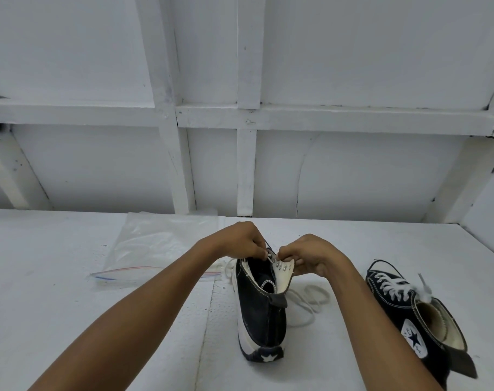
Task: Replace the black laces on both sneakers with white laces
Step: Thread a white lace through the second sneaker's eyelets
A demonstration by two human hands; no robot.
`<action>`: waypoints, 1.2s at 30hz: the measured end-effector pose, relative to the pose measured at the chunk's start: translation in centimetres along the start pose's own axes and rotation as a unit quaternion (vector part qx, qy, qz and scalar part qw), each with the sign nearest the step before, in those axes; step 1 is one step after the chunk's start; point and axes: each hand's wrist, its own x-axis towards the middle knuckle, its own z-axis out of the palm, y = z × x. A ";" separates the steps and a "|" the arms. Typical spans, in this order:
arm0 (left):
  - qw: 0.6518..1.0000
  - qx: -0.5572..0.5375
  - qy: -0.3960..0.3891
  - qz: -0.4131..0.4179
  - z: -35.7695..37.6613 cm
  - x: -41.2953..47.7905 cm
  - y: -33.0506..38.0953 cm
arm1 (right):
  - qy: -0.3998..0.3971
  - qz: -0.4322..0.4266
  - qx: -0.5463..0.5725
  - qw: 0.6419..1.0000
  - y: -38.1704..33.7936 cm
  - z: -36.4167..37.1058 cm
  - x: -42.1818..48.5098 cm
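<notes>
The left hand (241, 239) is curled, its thumb and fingertips pinched together at the top of the eyelet row of a black high-top sneaker (261, 309); what it nips looks like the thin end of a lace, though the tip is too small to make out. The right hand (307, 256) is also closed in a pinch, gripping the pale inner flap of the sneaker's upper just beside the metal eyelets and folding it outward. The two hands sit close together, fingertips almost meeting over the shoe's throat.

The sneaker stands on the white counter (56, 263) near the middle, tilted over so its sole side faces left. Its long axis runs away from the person: the heel patch with a star is nearest the camera and the toe points toward the far wall. Its eyelets look mostly unthreaded.

A loose white lace (310, 299) lies in loops on the counter just to the right of this shoe, and more white lace shows by its left side under the left wrist.

Farther right, well apart from the hands, a second sneaker (409, 314) lies on its side, already threaded with white laces, its star ankle patch up and its toe pointing away and leftward.

A clear zip bag (144, 249) lies flat on the counter to the left, behind the left forearm.
</notes>
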 end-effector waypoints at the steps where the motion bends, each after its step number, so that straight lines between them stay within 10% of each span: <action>1: 1.000 -0.006 0.004 -0.002 0.0 0.0 0.0 | -0.001 0.000 -0.001 1.000 0.0 0.0 0.0; 19: 0.999 0.022 -0.038 0.017 0.4 0.6 0.6 | -0.011 -0.018 0.016 1.000 1.9 -0.5 1.4; 26: 0.987 -0.159 -0.007 -0.026 -2.8 -0.3 -1.5 | 0.040 -0.031 0.443 0.895 1.9 -2.3 2.9; 33: 0.985 -0.157 0.000 -0.075 -5.5 -1.2 -2.8 | -0.066 -0.003 -0.095 0.993 2.5 -2.4 2.5; 36: 0.983 -0.170 0.016 -0.071 -6.2 -1.5 -2.9 | -0.090 -0.038 -0.049 0.994 2.1 -2.0 2.3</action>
